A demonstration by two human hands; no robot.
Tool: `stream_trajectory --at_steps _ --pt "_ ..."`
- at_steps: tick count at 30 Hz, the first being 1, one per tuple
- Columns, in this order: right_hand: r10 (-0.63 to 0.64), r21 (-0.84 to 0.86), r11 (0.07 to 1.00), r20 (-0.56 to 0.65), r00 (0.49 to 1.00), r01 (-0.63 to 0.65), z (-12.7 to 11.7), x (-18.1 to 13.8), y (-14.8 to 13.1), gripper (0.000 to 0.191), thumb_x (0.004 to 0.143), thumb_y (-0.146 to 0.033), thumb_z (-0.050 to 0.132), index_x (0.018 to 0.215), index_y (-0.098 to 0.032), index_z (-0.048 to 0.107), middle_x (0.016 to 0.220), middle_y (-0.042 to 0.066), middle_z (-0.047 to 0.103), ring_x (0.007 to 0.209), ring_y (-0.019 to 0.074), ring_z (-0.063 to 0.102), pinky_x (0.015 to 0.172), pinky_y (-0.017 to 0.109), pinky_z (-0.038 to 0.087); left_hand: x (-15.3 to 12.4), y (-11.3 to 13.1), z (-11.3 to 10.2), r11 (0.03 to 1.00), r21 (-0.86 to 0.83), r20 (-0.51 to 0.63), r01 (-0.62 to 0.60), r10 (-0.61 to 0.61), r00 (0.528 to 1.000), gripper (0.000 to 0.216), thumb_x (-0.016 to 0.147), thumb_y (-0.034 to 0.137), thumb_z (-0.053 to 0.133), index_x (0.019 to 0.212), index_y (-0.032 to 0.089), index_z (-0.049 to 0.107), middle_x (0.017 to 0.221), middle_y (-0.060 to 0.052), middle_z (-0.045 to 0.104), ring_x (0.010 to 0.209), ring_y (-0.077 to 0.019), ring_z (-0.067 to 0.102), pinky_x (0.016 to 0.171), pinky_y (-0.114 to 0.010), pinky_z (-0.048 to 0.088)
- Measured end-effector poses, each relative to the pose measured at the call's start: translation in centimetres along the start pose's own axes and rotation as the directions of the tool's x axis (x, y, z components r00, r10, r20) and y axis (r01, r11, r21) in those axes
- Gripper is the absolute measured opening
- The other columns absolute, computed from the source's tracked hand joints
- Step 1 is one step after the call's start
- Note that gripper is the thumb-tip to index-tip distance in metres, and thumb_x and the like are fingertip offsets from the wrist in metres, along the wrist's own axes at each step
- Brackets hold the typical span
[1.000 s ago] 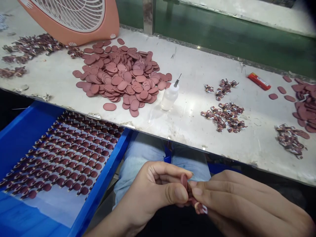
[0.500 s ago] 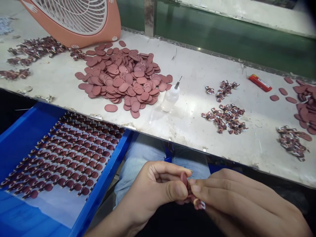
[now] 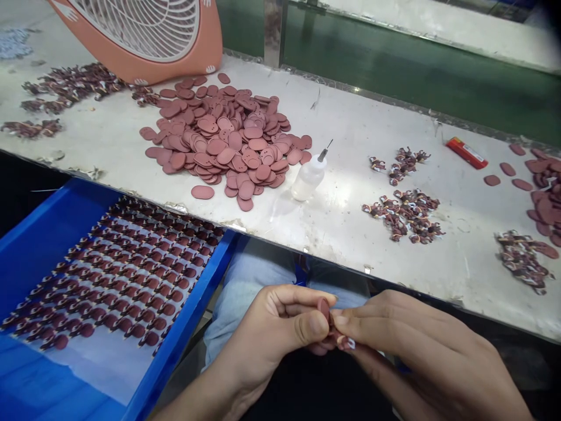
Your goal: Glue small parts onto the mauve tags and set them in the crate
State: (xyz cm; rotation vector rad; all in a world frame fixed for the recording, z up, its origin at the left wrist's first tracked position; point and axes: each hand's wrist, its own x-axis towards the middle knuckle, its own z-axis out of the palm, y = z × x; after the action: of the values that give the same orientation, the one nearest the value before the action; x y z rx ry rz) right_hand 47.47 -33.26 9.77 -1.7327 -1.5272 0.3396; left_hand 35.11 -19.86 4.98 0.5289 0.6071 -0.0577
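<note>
Between the thumb and fingers of my left hand [image 3: 280,327] is a reddish-brown oval disc [image 3: 323,308], held on edge. My right hand [image 3: 407,339] pinches a small brown figurine [image 3: 340,339] with a white tip, pressed against the disc's face. Fingertips hide most of the figurine and where the two pieces meet. Both hands are over my lap, in front of the table edge. To the left, an open blue drawer [image 3: 175,339] holds rows of figurines on discs [image 3: 127,275], set on a white sheet.
On the white table [image 3: 337,234] lie a large pile of discs [image 3: 228,140], a needle-tipped bottle [image 3: 309,176], clusters of figurines [image 3: 407,213] and a red box [image 3: 467,153]. An orange fan [image 3: 175,70] stands at the back left. More discs [image 3: 546,199] lie far right.
My right hand has shifted slightly left and up, and the figurine's white tip sits closer to the disc. The view has turned a little, so the table things appear further right.
</note>
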Motion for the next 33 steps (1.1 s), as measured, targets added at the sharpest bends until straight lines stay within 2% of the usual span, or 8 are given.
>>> stream_trajectory --at_steps 6,10,13,15,20,24,29,33 --pt "0.020 -0.040 0.999 0.031 0.999 -0.018 -0.1 0.5 0.2 0.025 0.085 -0.001 0.062 0.105 -0.015 0.064 0.088 0.000 0.072 0.079 0.0076 0.067 0.080 0.012 0.053 0.4 0.0 -0.5 1.000 -0.022 0.006 -0.011 0.011 1.000 0.029 0.066 0.035 0.086 0.088 0.018 0.079 0.070 -0.002 0.074 0.059 -0.0080 0.064 0.057 -0.016 0.050" --pt "0.098 -0.108 0.990 0.078 0.992 -0.089 -0.2 0.7 0.8 0.030 0.088 -0.021 0.069 0.117 -0.021 0.059 0.095 0.001 0.071 0.080 0.0113 0.067 0.074 0.017 0.056 0.6 0.1 -0.9 0.999 -0.053 -0.002 0.007 -0.007 1.000 0.028 0.073 0.038 0.081 0.092 0.018 0.078 0.075 -0.003 0.073 0.065 -0.0098 0.065 0.055 -0.016 0.052" --pt "0.141 -0.166 0.977 0.014 0.990 -0.137 -0.2 0.8 1.2 0.039 0.089 -0.029 0.068 0.125 -0.023 0.054 0.100 0.002 0.069 0.078 0.0120 0.066 0.069 0.019 0.056 0.7 0.3 -1.4 0.995 -0.093 0.003 0.022 -0.022 1.000 0.029 0.074 0.040 0.080 0.092 0.017 0.077 0.076 -0.004 0.071 0.064 -0.0093 0.064 0.053 -0.015 0.052" --pt "0.159 -0.126 0.979 -0.006 0.987 -0.159 0.0 1.1 1.4 0.031 0.091 -0.024 0.065 0.121 -0.025 0.056 0.095 0.001 0.069 0.072 0.0108 0.065 0.064 0.018 0.055 0.6 0.5 -1.8 0.992 -0.124 0.005 0.026 -0.026 1.000 0.031 0.074 0.041 0.079 0.093 0.016 0.077 0.076 -0.004 0.070 0.063 -0.0091 0.063 0.052 -0.015 0.053" --pt "0.174 0.047 0.983 0.108 0.979 -0.180 1.6 2.7 1.4 0.029 0.091 -0.017 0.063 0.118 -0.026 0.062 0.086 -0.001 0.068 0.069 0.0101 0.065 0.059 0.017 0.054 0.1 0.9 -3.1 0.988 -0.156 0.027 0.007 -0.002 1.000 0.038 0.076 0.045 0.076 0.098 0.013 0.076 0.074 -0.004 0.066 0.059 -0.0082 0.060 0.050 -0.015 0.053" --pt "0.123 0.073 0.988 0.135 0.983 -0.133 3.0 4.5 0.9 0.024 0.089 -0.017 0.064 0.112 -0.024 0.065 0.080 -0.002 0.067 0.066 0.0091 0.065 0.058 0.016 0.054 -0.7 1.3 -4.4 0.983 -0.177 0.036 -0.046 0.053 0.998 0.039 0.078 0.046 0.075 0.098 0.013 0.076 0.086 -0.009 0.070 0.060 -0.0073 0.060 0.052 -0.015 0.054" --pt "0.076 0.094 0.991 0.227 0.971 -0.099 4.5 6.5 0.4 0.021 0.091 -0.016 0.064 0.110 -0.026 0.065 0.077 -0.002 0.068 0.062 0.0100 0.065 0.055 0.017 0.054 -1.9 1.7 -5.9 0.968 -0.228 0.015 -0.105 0.111 0.994 0.039 0.073 0.048 0.078 0.094 0.015 0.077 0.075 -0.004 0.066 0.059 -0.0080 0.060 0.051 -0.016 0.055" --pt "0.056 0.084 0.993 0.281 0.958 -0.083 5.7 7.6 0.0 0.015 0.091 -0.020 0.064 0.104 -0.025 0.067 0.076 -0.001 0.069 0.062 0.0121 0.067 0.054 0.018 0.056 -2.6 1.9 -7.0 0.954 -0.260 -0.006 -0.150 0.154 0.988 0.037 0.072 0.047 0.079 0.093 0.016 0.077 0.074 -0.004 0.066 0.061 -0.0091 0.062 0.049 -0.016 0.056"
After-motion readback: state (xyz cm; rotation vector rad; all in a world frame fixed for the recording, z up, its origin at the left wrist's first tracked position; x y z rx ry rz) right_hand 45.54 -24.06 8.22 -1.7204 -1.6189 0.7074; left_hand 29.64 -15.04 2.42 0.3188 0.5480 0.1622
